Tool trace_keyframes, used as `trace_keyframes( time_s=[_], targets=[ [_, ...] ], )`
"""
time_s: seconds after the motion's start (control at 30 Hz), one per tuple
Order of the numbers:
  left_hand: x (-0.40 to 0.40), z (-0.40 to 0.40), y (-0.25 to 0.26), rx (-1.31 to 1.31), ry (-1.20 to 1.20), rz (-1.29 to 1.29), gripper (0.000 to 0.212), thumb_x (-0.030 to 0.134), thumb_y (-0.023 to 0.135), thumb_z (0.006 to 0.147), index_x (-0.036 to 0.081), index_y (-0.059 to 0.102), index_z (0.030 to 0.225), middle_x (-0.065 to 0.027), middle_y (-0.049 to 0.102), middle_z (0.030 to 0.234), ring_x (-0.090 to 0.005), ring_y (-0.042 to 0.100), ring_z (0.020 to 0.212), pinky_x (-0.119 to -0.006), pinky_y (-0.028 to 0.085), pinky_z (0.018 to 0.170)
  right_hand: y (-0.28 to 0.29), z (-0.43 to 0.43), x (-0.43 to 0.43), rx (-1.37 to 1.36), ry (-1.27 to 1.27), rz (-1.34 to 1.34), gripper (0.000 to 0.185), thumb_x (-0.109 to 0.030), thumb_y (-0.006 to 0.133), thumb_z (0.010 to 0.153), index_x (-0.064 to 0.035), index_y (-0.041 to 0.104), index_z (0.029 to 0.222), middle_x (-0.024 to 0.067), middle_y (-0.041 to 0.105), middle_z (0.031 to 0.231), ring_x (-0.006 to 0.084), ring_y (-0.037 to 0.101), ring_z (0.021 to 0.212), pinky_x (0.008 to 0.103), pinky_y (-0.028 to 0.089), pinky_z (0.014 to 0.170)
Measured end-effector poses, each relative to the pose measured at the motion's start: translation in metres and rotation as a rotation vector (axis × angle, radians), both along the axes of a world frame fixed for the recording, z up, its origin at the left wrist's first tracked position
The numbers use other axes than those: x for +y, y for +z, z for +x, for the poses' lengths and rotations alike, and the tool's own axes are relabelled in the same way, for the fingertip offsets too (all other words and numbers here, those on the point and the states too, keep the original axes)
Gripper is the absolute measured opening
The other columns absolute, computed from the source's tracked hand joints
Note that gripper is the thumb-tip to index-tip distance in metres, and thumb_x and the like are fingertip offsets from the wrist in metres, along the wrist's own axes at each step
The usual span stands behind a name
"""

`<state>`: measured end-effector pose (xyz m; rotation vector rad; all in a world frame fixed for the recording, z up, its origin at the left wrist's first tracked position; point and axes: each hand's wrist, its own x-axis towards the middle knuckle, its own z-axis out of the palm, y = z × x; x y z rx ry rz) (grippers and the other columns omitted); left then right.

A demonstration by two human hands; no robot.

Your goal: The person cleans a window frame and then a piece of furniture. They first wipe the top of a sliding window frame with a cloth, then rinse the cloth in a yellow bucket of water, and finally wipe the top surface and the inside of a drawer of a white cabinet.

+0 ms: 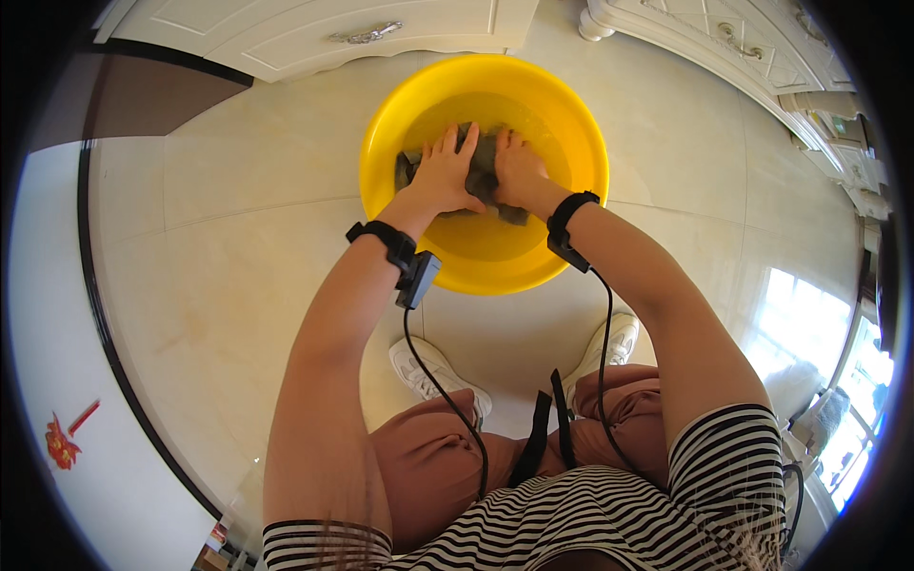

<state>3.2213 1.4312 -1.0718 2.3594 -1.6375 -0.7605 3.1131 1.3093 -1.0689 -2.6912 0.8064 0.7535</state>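
A round yellow plastic basin (493, 278) stands on the tiled floor in front of my feet, with water (493, 239) in it. In the water lies a dark grey wet cloth (483, 160), bunched up. My left hand (446, 171) presses on the cloth's left part, fingers spread and thumb pointing right. On its right part rests my right hand (519, 171), fingertips at or under the water; whether they grip any fabric is hidden. Both palms face down.
Cream cabinets with drawers (371, 36) stand just beyond the basin, and more (742, 43) at the right. Black cables (428, 371) run from wristband devices on both arms towards my lap. My white shoes (435, 371) are close to the basin's near side.
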Motion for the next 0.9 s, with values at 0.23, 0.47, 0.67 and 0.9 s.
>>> trace_keyframes(
  time_s=[0.23, 0.47, 0.67, 0.9],
  targets=[
    [-0.007, 0.018, -0.014, 0.021, 0.006, 0.086, 0.108, 0.022, 0.081, 0.065, 0.009, 0.021, 0.153, -0.0283, 0.044, 0.143, -0.0437, 0.047, 0.128, -0.046, 0.043, 0.104, 0.009, -0.002, -0.019, -0.247, 0.101, 0.363, 0.084, -0.014, 0.074, 0.071, -0.0077, 0.033, 0.145, 0.0278, 0.046, 0.135, 0.0431, 0.054, 0.118, 0.0462, 0.050, 0.096],
    [0.012, 0.045, -0.002, 0.189, 0.154, 0.326, 0.066, 0.014, 0.066, 0.071, 0.005, 0.051, 0.134, -0.0259, 0.065, 0.116, -0.0389, 0.061, 0.111, -0.042, 0.050, 0.094, 0.024, 0.003, -0.054, -0.187, 0.019, 0.258, 0.066, -0.011, 0.064, 0.072, -0.0151, 0.050, 0.136, 0.0218, 0.053, 0.131, 0.0418, 0.053, 0.120, 0.0479, 0.046, 0.098],
    [0.017, 0.044, 0.010, 0.366, 0.258, 0.253, 0.061, 0.009, 0.060, 0.074, 0.009, 0.054, 0.135, -0.0234, 0.063, 0.124, -0.0362, 0.060, 0.116, -0.037, 0.046, 0.099, 0.018, -0.012, -0.076, -0.293, 0.029, 0.376, 0.061, -0.010, 0.061, 0.077, -0.0125, 0.050, 0.137, 0.0230, 0.053, 0.132, 0.0412, 0.053, 0.119, 0.0456, 0.046, 0.099],
    [0.013, 0.040, -0.003, 0.692, 0.789, 0.009, 0.059, 0.024, 0.061, 0.093, 0.016, 0.042, 0.148, -0.0131, 0.045, 0.149, -0.0309, 0.045, 0.133, -0.038, 0.038, 0.105, -0.006, -0.007, -0.037, -0.282, -0.307, 0.230, 0.089, -0.027, 0.076, 0.074, -0.0124, 0.033, 0.150, 0.0297, 0.051, 0.134, 0.0417, 0.052, 0.123, 0.0445, 0.045, 0.102]
  ],
)
